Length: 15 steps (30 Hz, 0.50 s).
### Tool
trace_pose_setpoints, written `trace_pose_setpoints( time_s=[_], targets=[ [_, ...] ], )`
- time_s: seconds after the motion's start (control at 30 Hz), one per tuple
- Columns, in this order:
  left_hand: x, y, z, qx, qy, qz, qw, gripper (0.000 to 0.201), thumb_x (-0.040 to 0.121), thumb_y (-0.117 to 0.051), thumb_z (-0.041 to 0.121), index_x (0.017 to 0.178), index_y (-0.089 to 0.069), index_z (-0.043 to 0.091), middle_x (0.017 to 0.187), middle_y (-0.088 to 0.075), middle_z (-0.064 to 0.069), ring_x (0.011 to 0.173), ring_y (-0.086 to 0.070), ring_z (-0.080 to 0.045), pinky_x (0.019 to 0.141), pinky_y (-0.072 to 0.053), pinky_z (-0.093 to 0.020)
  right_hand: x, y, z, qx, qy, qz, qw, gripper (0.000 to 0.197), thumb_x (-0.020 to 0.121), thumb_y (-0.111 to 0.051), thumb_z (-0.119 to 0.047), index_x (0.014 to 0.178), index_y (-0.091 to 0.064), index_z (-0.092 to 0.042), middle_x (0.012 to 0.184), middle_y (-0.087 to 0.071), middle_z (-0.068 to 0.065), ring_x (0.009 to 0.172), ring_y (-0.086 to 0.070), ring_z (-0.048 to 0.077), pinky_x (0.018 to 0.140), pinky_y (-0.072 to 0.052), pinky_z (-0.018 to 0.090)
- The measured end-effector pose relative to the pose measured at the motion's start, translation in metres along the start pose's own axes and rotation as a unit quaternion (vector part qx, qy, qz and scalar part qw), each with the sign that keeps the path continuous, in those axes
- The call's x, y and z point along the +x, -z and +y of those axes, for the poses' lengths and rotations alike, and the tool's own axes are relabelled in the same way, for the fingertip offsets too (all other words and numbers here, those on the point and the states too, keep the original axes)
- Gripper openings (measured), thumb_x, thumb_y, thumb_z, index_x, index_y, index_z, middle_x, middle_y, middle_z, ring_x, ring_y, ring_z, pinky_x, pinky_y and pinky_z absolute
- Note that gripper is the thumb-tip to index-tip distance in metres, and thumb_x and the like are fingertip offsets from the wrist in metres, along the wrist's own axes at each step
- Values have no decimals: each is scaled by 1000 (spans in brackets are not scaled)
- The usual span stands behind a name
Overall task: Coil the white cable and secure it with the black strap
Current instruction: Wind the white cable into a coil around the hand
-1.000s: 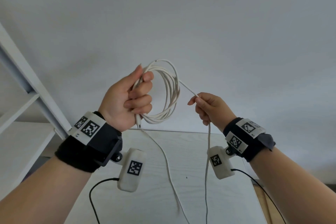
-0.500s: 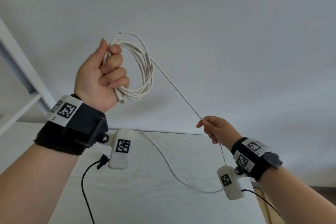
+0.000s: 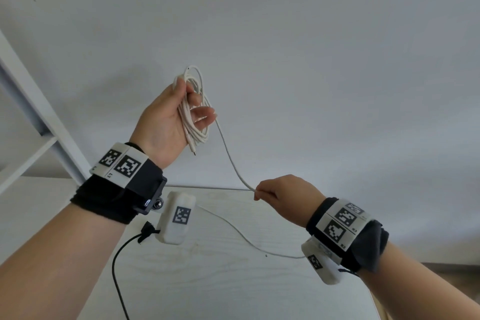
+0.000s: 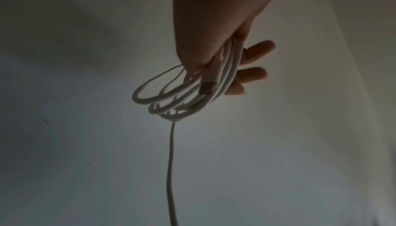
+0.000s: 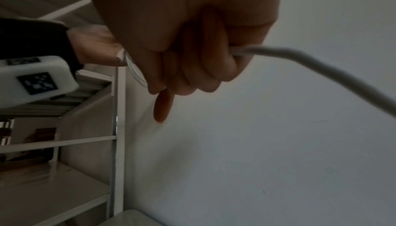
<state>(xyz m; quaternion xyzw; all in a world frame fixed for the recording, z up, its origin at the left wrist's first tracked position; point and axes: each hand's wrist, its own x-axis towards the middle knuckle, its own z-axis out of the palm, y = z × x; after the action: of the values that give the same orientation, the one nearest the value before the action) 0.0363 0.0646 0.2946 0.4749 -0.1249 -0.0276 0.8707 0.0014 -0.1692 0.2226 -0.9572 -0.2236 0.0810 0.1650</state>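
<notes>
White cable (image 3: 194,114) loops hang gathered in your left hand (image 3: 166,122), thumb pinning them while the fingers have loosened since half a second ago. Your right hand (image 3: 279,196) pinches the free run, now slack rather than taut, so another loop is ready. No black strap shows; the tail crosses the table (image 3: 207,280).

Plain pale wall (image 3: 311,34), white shelving (image 3: 31,101) at left, light wood-grain table (image 3: 220,280)
</notes>
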Motion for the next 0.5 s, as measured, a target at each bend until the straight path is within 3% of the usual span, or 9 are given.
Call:
trace_pose_setpoints(
  time_s=[0.13,0.23,0.33,0.4,0.5],
  targets=[
    [-1,-1,-4,23,1,-16,1000,23,97,-36,27,83,-50,16,73,-68,4,84,-69,-26,91,-51,-42,-4,6,-19,-40,25,-32,998,26,95,-37,-30,95,-63,-27,62,-49,-13,70,-54,17,65,-45,30],
    [-1,-4,-9,55,13,-24,998,18,98,-37,26,87,-49,17,101,-71,-3,100,-65,-33,97,-46,-45,-7,7,-31,-55,51,-44,996,23,95,-38,-27,94,-61,-27,84,-64,-3,79,-59,23,67,-46,32],
    [-2,-8,-16,90,22,-19,996,15,98,-36,24,96,-50,19,127,-62,-9,109,-61,-36,98,-44,-46,-10,8,-43,-75,83,-47,993,20,93,-39,-22,92,-58,-28,82,-62,-3,77,-57,24,62,-38,29],
    [-3,-9,-19,116,24,-17,993,14,96,-39,25,104,-51,20,131,-59,-8,110,-61,-34,99,-43,-47,-12,11,-50,-81,101,-45,991,19,93,-40,-20,91,-57,-28,78,-58,-6,74,-56,24,61,-36,29],
    [-5,-12,-24,152,40,-11,988,23,91,-46,28,112,-49,19,129,-60,-5,109,-63,-31,101,-42,-48,-16,20,-58,-76,125,-36,989,19,94,-39,-23,93,-57,-27,84,-65,-3,76,-58,24,63,-44,31]
  ],
)
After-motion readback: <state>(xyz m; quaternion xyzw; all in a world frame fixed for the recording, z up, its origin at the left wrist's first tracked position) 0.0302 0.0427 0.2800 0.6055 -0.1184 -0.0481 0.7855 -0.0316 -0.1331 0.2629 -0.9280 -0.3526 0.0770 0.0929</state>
